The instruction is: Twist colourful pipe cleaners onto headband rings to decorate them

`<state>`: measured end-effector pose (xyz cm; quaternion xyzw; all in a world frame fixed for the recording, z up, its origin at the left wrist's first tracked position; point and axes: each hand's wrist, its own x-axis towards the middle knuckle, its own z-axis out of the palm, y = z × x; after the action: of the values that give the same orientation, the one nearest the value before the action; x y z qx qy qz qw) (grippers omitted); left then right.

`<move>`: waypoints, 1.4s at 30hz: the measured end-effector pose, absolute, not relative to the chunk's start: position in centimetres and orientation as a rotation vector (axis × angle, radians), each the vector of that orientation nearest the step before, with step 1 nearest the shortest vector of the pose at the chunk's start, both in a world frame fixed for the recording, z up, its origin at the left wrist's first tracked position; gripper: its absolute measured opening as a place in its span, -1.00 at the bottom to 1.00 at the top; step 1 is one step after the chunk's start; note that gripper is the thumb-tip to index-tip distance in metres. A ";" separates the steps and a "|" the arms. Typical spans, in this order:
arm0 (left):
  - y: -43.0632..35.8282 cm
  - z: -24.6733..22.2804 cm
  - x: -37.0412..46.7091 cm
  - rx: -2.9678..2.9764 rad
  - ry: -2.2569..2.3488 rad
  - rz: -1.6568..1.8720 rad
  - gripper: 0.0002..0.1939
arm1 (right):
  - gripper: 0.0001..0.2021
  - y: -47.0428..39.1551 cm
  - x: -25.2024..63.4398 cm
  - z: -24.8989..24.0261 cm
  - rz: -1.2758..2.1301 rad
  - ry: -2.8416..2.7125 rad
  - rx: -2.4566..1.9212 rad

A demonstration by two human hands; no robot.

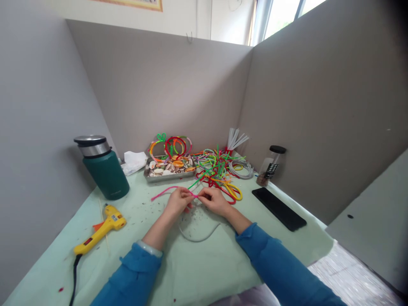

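Note:
Over the middle of the table, my left hand pinches a pink pipe cleaner, whose loose end sticks out to the left. Close beside it, my right hand pinches the same pipe cleaner, a short pink stretch showing between the two sets of fingertips. Beneath the hands a thin grey cord curves on the table. Just behind them lies a tangle of coloured pipe cleaners, mostly green and red, with yellow loops near my right hand.
A metal tray of shells stands at the back, with coloured rings behind. On the left are a green bottle and a yellow glue gun. A clear jar and black phone are right. Grey partitions enclose the table.

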<state>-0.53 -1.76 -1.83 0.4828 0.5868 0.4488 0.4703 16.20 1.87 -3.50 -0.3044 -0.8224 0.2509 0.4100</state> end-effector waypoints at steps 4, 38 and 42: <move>-2.3 -1.3 -0.6 1.078 1.384 0.950 -0.62 | -0.88 1.7 16.2 -3.2 0.616 -2.062 -0.764; -1.3 -2.4 -0.8 1.505 1.569 1.037 -0.86 | -0.91 2.0 16.1 -3.4 0.725 -2.063 -0.824; -1.7 -2.1 -0.8 1.732 1.680 1.062 -0.91 | -0.92 1.9 16.1 -3.3 0.761 -2.059 -0.820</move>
<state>-0.84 -1.68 -2.06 0.6362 0.6171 0.3899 0.2498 16.08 1.92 -3.34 -0.3226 -0.8095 0.2993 0.3886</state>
